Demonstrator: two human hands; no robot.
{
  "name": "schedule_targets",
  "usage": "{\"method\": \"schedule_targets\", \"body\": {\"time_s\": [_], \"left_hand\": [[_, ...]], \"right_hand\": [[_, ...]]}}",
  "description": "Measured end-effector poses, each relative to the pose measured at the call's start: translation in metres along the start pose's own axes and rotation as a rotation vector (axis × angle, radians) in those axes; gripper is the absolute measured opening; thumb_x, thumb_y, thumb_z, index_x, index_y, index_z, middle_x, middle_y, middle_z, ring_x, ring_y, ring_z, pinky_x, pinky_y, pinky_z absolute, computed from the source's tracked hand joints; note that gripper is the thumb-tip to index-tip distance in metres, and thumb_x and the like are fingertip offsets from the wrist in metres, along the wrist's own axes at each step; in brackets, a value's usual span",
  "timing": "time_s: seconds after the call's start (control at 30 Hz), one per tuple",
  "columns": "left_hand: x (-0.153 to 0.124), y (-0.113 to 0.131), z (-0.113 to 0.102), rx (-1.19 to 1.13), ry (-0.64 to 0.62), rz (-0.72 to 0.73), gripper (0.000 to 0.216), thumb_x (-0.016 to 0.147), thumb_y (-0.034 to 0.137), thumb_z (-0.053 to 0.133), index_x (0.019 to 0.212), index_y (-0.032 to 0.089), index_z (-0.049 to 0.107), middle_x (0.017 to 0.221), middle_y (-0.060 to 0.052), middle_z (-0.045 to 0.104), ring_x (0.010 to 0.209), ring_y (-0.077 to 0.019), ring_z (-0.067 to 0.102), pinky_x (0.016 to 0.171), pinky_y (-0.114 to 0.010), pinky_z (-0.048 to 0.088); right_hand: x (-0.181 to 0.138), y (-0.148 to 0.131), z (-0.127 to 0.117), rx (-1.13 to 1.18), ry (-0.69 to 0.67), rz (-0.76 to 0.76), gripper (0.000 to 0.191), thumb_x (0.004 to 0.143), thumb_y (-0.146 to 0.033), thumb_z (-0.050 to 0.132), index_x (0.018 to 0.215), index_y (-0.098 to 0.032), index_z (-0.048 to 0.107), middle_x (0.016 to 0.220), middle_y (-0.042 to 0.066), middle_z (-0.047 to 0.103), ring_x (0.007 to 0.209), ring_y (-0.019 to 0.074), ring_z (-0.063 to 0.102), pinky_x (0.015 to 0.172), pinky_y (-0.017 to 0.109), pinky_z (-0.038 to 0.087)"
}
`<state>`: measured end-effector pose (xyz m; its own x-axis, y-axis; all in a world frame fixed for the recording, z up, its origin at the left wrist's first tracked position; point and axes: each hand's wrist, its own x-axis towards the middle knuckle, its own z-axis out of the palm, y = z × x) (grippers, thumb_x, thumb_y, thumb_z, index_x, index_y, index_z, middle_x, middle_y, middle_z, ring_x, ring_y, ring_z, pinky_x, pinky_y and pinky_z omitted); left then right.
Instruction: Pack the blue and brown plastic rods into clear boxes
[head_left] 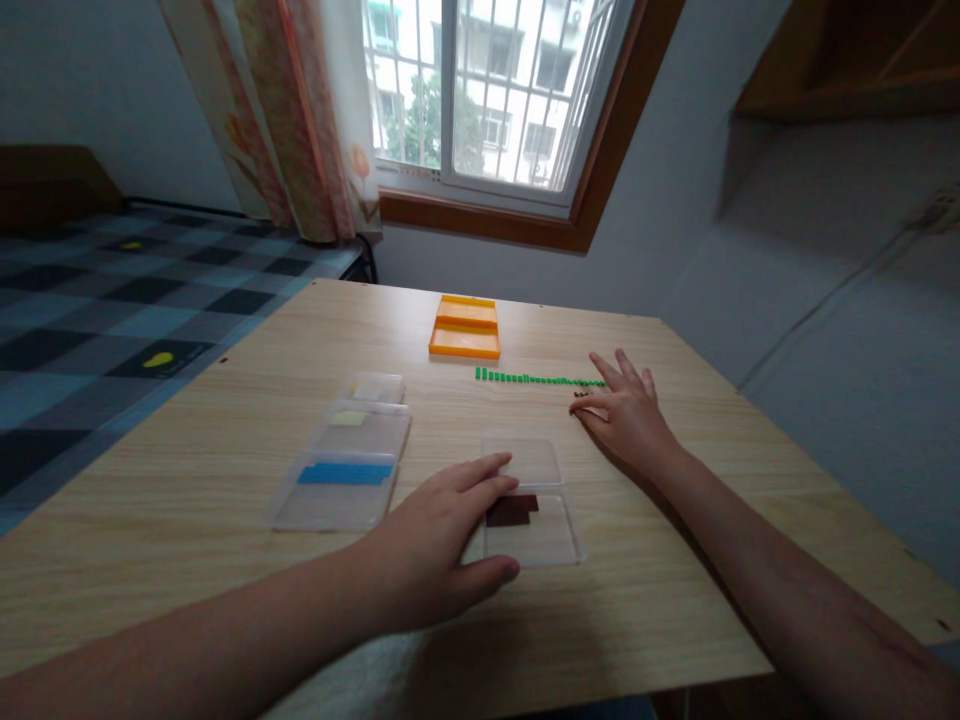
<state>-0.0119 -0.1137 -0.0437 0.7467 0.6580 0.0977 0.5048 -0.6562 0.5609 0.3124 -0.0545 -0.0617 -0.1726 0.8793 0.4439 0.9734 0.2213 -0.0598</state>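
My left hand (442,540) lies flat and open on the wooden table (225,420), its fingers against the left edge of a clear plastic box (544,545) that holds dark brown pieces (511,509). The box's lid (525,458) stands open behind it. My right hand (626,415) rests further back, thumb and forefinger pinched at some tiny dark pieces (579,397) on the table. Just beyond it runs a row of small green pieces (536,378).
An orange stepped tray (465,328) sits at the back centre. On the left are a clear box with blue pieces (334,488), one with yellow pieces (364,428) and a small clear box (375,386). A bed with a checked cover (112,320) adjoins the table's left.
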Motion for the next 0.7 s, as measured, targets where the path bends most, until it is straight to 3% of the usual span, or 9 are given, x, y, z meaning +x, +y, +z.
{"method": "schedule_targets", "body": {"time_s": [0.23, 0.4, 0.7], "left_hand": [[-0.001, -0.004, 0.002, -0.021, 0.013, 0.012, 0.071, 0.082, 0.041, 0.074, 0.148, 0.024, 0.054, 0.165, -0.012, 0.04, 0.148, -0.0347, 0.044, 0.119, -0.053, 0.039], [-0.001, 0.0, 0.0, 0.005, -0.002, -0.007, 0.07, 0.082, 0.039, 0.074, 0.148, 0.022, 0.054, 0.164, -0.013, 0.041, 0.148, -0.0331, 0.044, 0.119, -0.052, 0.04], [-0.002, -0.004, 0.002, -0.005, 0.024, 0.03, 0.07, 0.083, 0.04, 0.075, 0.147, 0.021, 0.055, 0.163, -0.014, 0.042, 0.147, -0.0344, 0.045, 0.12, -0.051, 0.04]], "right_hand": [[-0.003, -0.003, -0.012, 0.075, -0.006, -0.003, 0.012, 0.089, -0.028, 0.071, 0.086, -0.028, 0.084, 0.157, 0.008, 0.051, 0.153, 0.0412, 0.029, 0.116, 0.076, 0.021], [-0.007, -0.014, -0.022, 0.148, 0.038, -0.06, 0.012, 0.089, -0.032, 0.073, 0.086, -0.027, 0.083, 0.121, 0.008, 0.075, 0.119, 0.0314, 0.059, 0.104, 0.053, 0.04], [-0.001, -0.019, -0.017, 0.145, -0.13, -0.03, 0.016, 0.093, -0.03, 0.068, 0.09, -0.024, 0.083, 0.104, 0.008, 0.078, 0.102, 0.0283, 0.06, 0.093, 0.045, 0.039]]}}
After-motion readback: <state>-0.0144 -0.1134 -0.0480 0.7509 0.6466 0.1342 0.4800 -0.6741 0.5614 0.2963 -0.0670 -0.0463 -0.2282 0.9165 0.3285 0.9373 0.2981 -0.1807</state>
